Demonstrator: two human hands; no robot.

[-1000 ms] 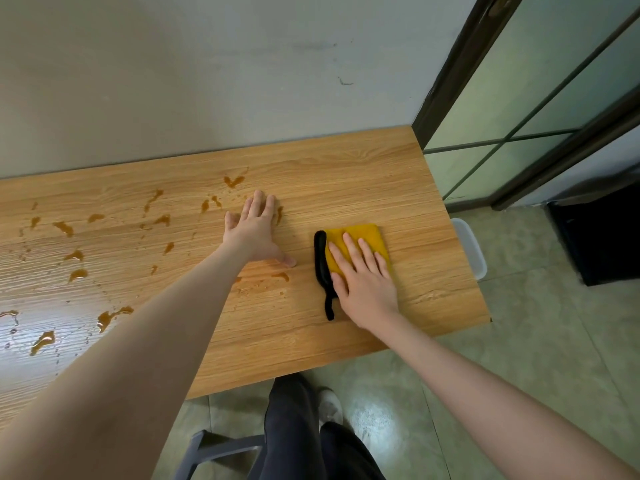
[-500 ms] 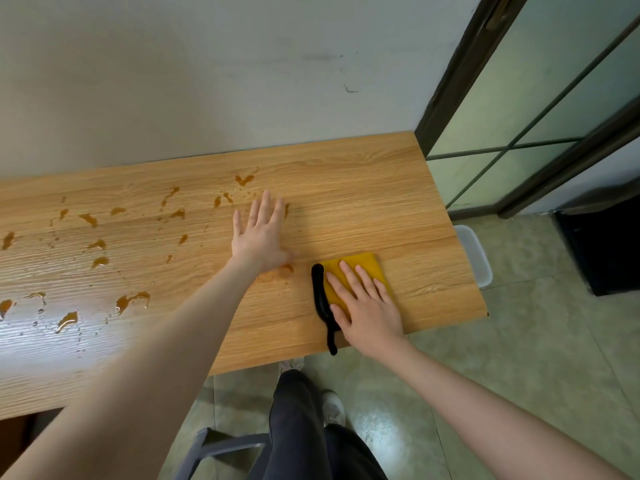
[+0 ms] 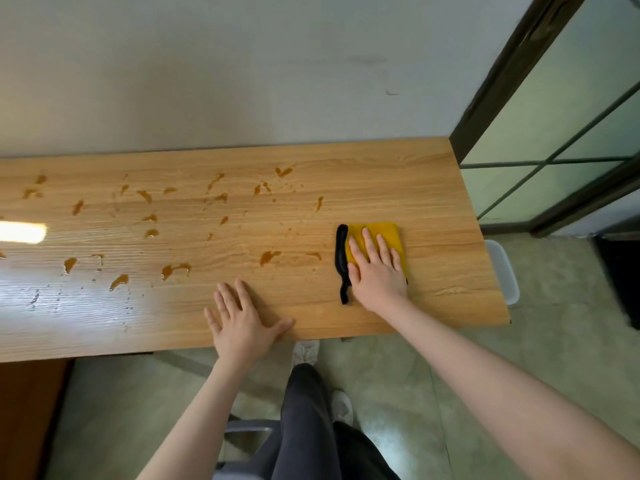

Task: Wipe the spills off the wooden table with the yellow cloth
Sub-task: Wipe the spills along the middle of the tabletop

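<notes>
The folded yellow cloth [image 3: 389,237], edged on its left by a black strip, lies flat on the right part of the wooden table [image 3: 398,174]. My right hand [image 3: 375,271] presses down on the cloth with straight, spread fingers. My left hand [image 3: 242,323] rests flat on the bare wood at the table's near edge, fingers spread, holding nothing. Several brown spills dot the table from the middle to the far left; the nearest spill [image 3: 268,257] sits just left of the cloth.
A grey wall runs along the table's far edge. A dark-framed glass door [image 3: 554,133] stands to the right. A white plastic bin [image 3: 504,271] sits on the floor past the table's right end. My legs and a grey stool [image 3: 249,431] are below the near edge.
My left hand has drawn back from the table's middle to its near edge. The right hand stays pressed on the cloth. The view has swung left, showing more spills.
</notes>
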